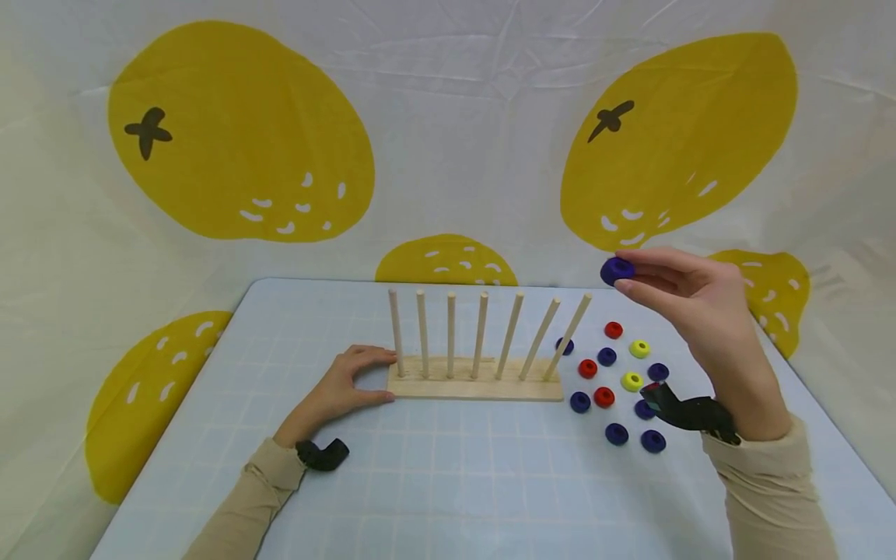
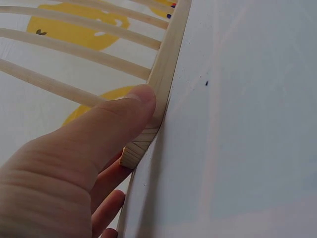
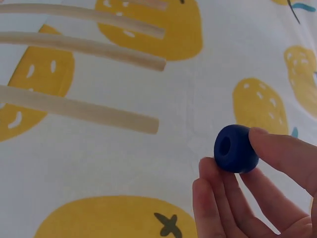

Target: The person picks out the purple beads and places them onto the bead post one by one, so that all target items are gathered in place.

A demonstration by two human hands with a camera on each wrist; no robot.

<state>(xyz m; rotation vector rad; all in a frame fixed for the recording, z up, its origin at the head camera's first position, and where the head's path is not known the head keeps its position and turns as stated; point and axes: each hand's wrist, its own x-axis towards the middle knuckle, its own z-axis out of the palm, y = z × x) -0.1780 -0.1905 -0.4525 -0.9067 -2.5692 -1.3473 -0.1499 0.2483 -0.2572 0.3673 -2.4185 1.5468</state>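
A pale wooden base (image 1: pixel 476 389) with several upright pegs (image 1: pixel 483 334) stands on the table, and every peg is bare. My left hand (image 1: pixel 343 385) grips the base's left end between thumb and fingers; the thumb lies on its front edge in the left wrist view. Raised above the table at the right, my right hand (image 1: pixel 700 303) pinches a blue bead (image 1: pixel 617 271) between thumb and fingertips. The bead's hole (image 3: pixel 225 146) faces the pegs in the right wrist view. The bead is apart from the rightmost peg (image 1: pixel 577 315), to the right of and above its tip.
Loose beads lie right of the base: several blue ones (image 1: pixel 580 402), red ones (image 1: pixel 604 397) and two yellow ones (image 1: pixel 632 381). One blue bead (image 1: pixel 565 346) sits behind the rightmost peg. A white cloth with yellow fruit prints (image 1: pixel 462 155) hangs behind the pale table (image 1: pixel 448 482).
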